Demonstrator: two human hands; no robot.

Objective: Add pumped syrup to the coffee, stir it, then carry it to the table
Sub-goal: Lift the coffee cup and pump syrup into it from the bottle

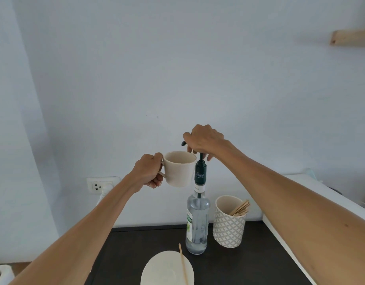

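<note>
**Op:** Above the syrup bottle (197,221), my right hand (204,139) is wrapped over the pump head (184,143), fingers closed on it. My left hand (149,171) is clamped on the handle of the cream mug (179,168), held in the air left of the bottle's neck.

**Obs:** Why lift the mug that high?

**Op:** The spout points left from the pump top, so I judge the rim must sit under it to catch the syrup. Mug wall looks touching the green collar (200,175).

**Obs:** Legible text?

**Op:** Collar reads "TEISSEIRE". Side label of the bottle is too oblique to read.

**Obs:** Stirring kit?

**Op:** One wooden stirrer (183,264) lies across the saucer (163,268), in front of the bottle; more stand in the patterned cup (229,225) to its right. Coffee level inside mug: not visible.
</note>
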